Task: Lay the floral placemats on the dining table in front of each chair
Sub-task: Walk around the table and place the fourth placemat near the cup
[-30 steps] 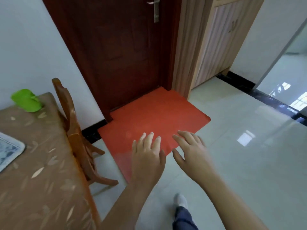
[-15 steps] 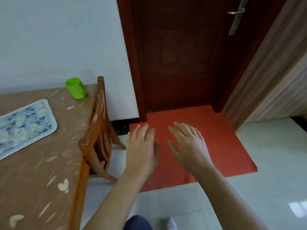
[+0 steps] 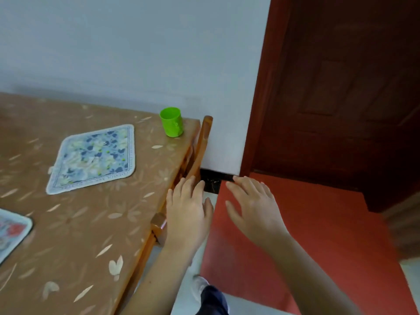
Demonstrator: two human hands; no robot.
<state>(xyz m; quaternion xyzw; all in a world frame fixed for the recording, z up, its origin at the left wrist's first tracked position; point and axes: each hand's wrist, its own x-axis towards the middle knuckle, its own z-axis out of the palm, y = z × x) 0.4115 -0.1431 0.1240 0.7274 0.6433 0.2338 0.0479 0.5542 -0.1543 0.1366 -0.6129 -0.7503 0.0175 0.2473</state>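
- Brown cloth with pale leaf shapes covers the counter (image 3: 91, 223), which fills the left side and runs back to the grey wall (image 3: 136, 53).
- A dark red door (image 3: 341, 98) stands at the right, and an orange-red floor mat (image 3: 318, 235) lies on the floor in front of it.
- A blue floral placemat (image 3: 94, 156) lies flat on the counter, turned like a diamond, well apart from both hands.
- A second placemat (image 3: 11, 233) with red flowers lies at the left edge of the view, only partly seen.
- A wooden chair (image 3: 200, 151) is tucked in at the counter's right side, its back just beside the counter edge.
- The left hand (image 3: 186, 212) hangs just past the counter edge, near the chair, palm down. Its fingers (image 3: 188, 185) are spread flat and hold nothing.
- The right hand (image 3: 254, 208) hangs over the floor mat, close beside the left hand. Its fingers (image 3: 247, 185) are spread flat too, with nothing in them.
- A green cup (image 3: 171, 121) stands upright near the far right corner of the counter, close to the chair top.
- A foot in a pale shoe (image 3: 200, 289) shows on the floor below the hands.
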